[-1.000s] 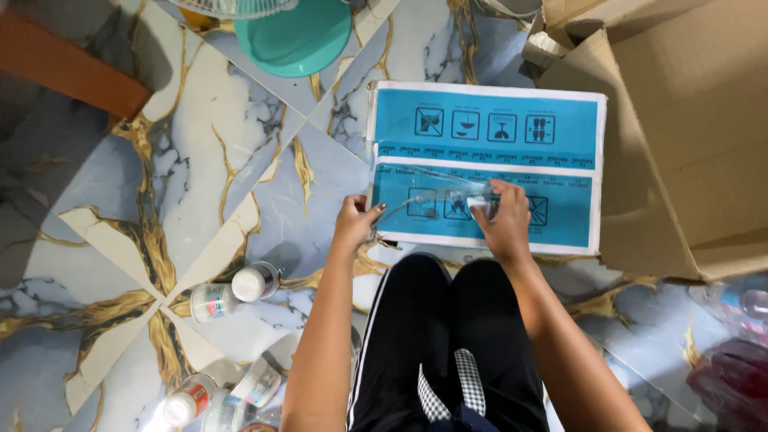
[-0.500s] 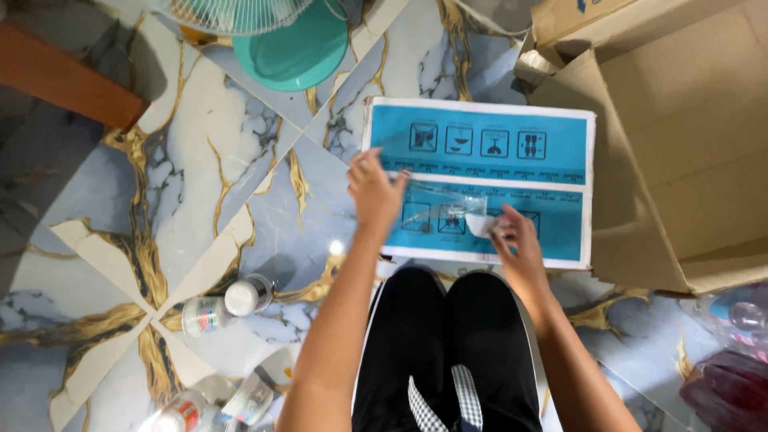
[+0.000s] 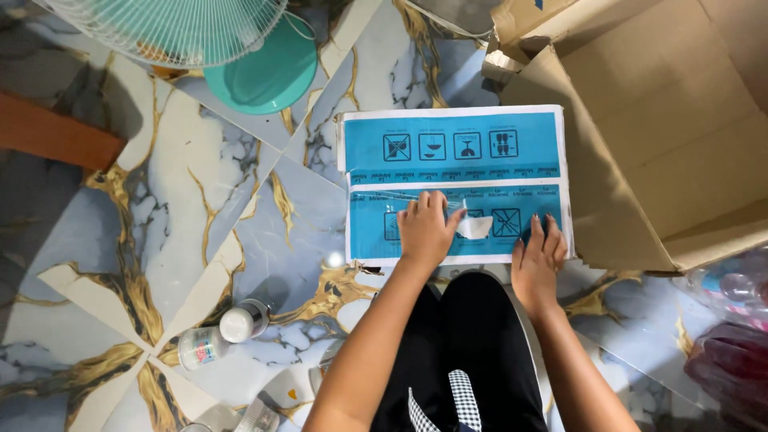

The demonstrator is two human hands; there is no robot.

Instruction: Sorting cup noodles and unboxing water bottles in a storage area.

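A blue and white sheet [image 3: 452, 144] with two rows of square pictograms lies flat on the marble-patterned floor. My left hand [image 3: 426, 230] presses palm down on its lower row, fingers together. A small clear plastic piece [image 3: 474, 227] lies on the sheet just right of that hand. My right hand [image 3: 538, 261] rests with spread fingers on the sheet's lower right corner. My legs in black trousers [image 3: 472, 352] are below the sheet.
An open cardboard box [image 3: 664, 120] lies right of the sheet. A teal fan with a round base [image 3: 264, 68] stands at top left. A small white-capped bottle [image 3: 212, 340] lies on the floor lower left, with more items below. Plastic bags [image 3: 732, 336] sit at right.
My left hand moved right onto the sheet's lower row and flattened. My right hand slid down to the lower right corner. The view shifted, showing more of the fan.
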